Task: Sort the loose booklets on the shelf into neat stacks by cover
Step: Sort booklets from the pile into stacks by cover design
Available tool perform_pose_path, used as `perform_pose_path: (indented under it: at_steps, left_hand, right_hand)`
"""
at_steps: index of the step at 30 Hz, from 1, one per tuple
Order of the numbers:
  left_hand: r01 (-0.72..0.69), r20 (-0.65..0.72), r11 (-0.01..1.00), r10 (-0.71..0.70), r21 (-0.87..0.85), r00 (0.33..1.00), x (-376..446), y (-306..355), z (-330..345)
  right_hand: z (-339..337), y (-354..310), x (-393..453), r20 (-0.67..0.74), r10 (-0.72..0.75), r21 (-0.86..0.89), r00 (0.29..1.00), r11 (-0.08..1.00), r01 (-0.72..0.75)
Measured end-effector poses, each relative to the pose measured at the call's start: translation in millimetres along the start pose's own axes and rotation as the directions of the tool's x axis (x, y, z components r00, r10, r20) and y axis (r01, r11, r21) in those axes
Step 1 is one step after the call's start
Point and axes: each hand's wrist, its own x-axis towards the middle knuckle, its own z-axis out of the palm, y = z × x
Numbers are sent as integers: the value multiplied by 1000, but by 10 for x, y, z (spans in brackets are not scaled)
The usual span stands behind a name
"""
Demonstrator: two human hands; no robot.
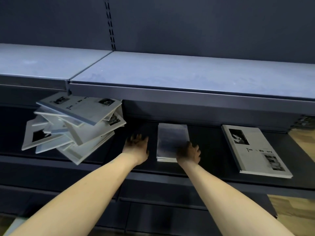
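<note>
Both my hands reach into the lower shelf (213, 176), in the middle of the frame. My left hand (137, 147) hovers over the dark shelf board with the fingers spread and loose, holding nothing. My right hand (189, 153) lies on the near right corner of the small stack of blue-grey booklets (171, 140); the fingers seem to curl a little over its edge, but shadow hides them, so I cannot tell if they really grip it or only press.

These booklets look thin and light, with smooth covers that I think slide easily one over another. They are stiff enough to lift flat, but a corner may bend. I would take them by the long edges, with one hand on each side, to square the stack.

At the left of the frame waits the messy pile of white "Time Memory" booklets (75, 126), fanned out in many directions, some hanging past the front edge. I judge it could slip down if I pull one from below, so I should take from the top. At the right lies the neat white stack (255, 150), well apart from the blue one.

Above, the upper shelf (170, 77) comes forward over the booklets, leaving little room to lift them high.
</note>
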Motion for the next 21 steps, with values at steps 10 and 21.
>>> perform_pose_path:
  at_steps: [10, 21]
  left_hand:
    - [8, -210, 997, 8, 77, 978, 68, -464, -367]
    - [102, -296, 995, -100, -11, 950, -103, -1473, -500]
  right_hand:
    - [32, -717, -308, -23, -308, -30, 951, 951, 308]
    - [303, -1864, -875, -23, -499, 48, 866, 865, 500]
